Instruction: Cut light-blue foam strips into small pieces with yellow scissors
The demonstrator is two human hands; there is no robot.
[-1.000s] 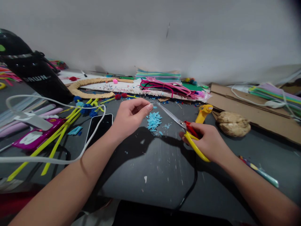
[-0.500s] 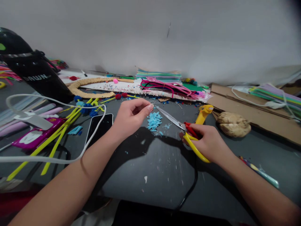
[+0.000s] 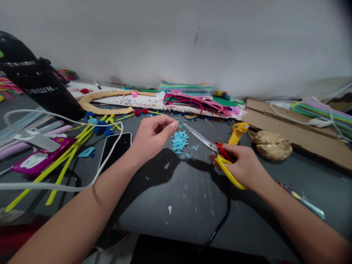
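My right hand [image 3: 239, 165] grips a pair of scissors [image 3: 202, 138] by its red and yellow handles, the blades pointing up and left. Close to the blade tips, my left hand [image 3: 155, 135] is closed in a pinch of thumb and fingertips. What it pinches, if anything, is too small to make out. Just below the fingertips and left of the blades lies a small heap of light blue snippets [image 3: 180, 142] on the dark grey table [image 3: 176, 205]. A few finer blue crumbs are scattered beside the heap.
A phone [image 3: 115, 146], yellow stems [image 3: 74, 154], a white cable [image 3: 68, 189] and a black bottle [image 3: 41, 84] are at left. Behind stand a tan ring [image 3: 93, 102] and pink pipe cleaners [image 3: 192, 101]. At right are a yellow glue gun [image 3: 238, 132], a brown lump [image 3: 272, 145] and cardboard [image 3: 288, 128].
The whole view has shifted very slightly. Both hands and the scissors keep almost the same pose, and the blue heap looks the same.
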